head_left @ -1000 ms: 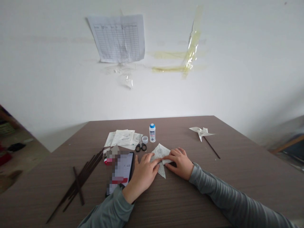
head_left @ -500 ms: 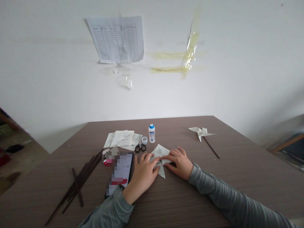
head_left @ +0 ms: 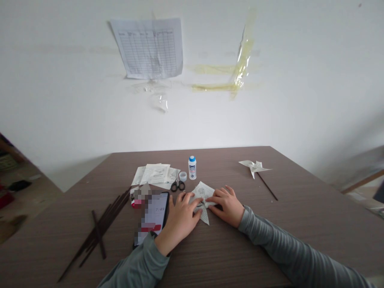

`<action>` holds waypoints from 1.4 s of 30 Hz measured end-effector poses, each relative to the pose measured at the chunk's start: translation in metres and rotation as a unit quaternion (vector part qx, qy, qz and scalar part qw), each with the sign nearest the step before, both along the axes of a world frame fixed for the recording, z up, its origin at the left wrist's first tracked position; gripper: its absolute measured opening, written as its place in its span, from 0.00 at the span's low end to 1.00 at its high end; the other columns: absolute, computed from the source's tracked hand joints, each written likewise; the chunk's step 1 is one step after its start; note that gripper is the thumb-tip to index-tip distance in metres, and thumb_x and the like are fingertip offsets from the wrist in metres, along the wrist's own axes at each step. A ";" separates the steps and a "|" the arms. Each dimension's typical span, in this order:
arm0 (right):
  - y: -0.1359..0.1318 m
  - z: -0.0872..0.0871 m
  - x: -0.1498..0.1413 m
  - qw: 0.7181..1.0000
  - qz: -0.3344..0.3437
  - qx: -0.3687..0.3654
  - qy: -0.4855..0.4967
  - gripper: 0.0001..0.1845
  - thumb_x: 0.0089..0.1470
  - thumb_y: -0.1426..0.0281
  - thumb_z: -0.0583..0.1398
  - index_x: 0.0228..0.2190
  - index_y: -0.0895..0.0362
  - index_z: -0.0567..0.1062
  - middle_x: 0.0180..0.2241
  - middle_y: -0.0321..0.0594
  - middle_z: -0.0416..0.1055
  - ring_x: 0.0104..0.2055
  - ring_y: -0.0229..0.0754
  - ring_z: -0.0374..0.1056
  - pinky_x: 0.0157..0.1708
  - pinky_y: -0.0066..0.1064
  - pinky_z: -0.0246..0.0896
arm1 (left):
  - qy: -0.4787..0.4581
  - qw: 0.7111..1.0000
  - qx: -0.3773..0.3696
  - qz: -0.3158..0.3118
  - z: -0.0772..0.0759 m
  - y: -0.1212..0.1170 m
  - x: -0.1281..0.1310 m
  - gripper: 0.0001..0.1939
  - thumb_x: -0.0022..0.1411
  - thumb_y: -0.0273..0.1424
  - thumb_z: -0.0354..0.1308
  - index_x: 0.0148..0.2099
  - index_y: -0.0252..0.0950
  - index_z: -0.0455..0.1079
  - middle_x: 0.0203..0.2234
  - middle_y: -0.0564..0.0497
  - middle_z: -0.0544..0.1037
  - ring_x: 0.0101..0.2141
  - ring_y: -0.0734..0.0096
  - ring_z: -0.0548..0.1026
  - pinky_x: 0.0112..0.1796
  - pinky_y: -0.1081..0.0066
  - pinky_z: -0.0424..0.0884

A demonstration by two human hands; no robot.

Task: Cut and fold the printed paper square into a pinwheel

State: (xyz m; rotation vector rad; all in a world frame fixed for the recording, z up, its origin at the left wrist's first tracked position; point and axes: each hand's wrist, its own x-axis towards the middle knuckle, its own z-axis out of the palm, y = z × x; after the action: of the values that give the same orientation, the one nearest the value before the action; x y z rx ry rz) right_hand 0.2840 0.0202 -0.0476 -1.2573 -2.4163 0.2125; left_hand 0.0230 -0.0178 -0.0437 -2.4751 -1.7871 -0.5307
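folded paper (head_left: 203, 194): a thin printed sheet, creased into a pointed, star-like shape, lies flat on the desk between our hands, with one sharp tip aimed toward us.
left hand (head_left: 180, 223): open, fingers spread and flat, fingertips pressing on the paper's left side, no grip.
right hand (head_left: 226, 206): open, fingers slightly curved, lying over the paper's right side and pressing down.
desk (head_left: 240, 250): brown laminate with a fine, streaky wood grain.
paper pinwheel (head_left: 253, 167): crisp pale blades, lying on the desk, joined to a slim stick (head_left: 267, 187).
dark sticks (head_left: 99, 236): long, thin and straight, in a loose pile left of our left hand.
scissors (head_left: 177, 185): small, black-handled, just beyond the paper.
glue bottle (head_left: 192, 168): white plastic, blue cap, upright.
phone (head_left: 151, 218): glossy, lit, just beside our left hand.
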 end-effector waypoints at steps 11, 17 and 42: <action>-0.004 0.007 -0.002 1.000 -0.008 -0.021 0.000 0.17 0.81 0.60 0.70 0.62 0.37 0.97 0.54 0.48 0.93 0.61 0.68 0.88 0.85 0.80 0.66 | -0.001 1.000 -0.023 0.003 0.008 -0.005 0.003 0.26 0.82 0.33 0.72 0.73 0.66 0.91 0.72 0.49 0.91 0.73 0.29 0.83 0.79 0.17 0.75; -0.007 0.011 -0.002 0.999 -0.012 -0.035 0.004 0.19 0.83 0.62 0.69 0.64 0.44 0.97 0.56 0.50 0.93 0.64 0.65 0.87 0.87 0.79 0.61 | -0.012 1.000 -0.013 0.004 0.007 -0.005 0.004 0.24 0.81 0.35 0.75 0.69 0.70 0.94 0.71 0.51 0.92 0.73 0.27 0.82 0.80 0.20 0.74; -0.005 -0.001 -0.004 0.999 -0.035 -0.006 0.013 0.18 0.80 0.64 0.69 0.60 0.38 0.98 0.51 0.48 0.93 0.59 0.63 0.89 0.89 0.73 0.61 | -0.003 1.000 -0.021 0.008 0.007 -0.005 0.004 0.24 0.82 0.35 0.72 0.71 0.68 0.92 0.72 0.51 0.91 0.74 0.29 0.82 0.79 0.18 0.74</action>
State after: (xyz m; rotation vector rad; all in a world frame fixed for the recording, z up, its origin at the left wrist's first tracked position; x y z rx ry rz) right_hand 0.2798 0.0156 -0.0484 -1.3344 -2.3471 0.2210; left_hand 0.0265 -0.0230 -0.0369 -2.4865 -1.8368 -0.5048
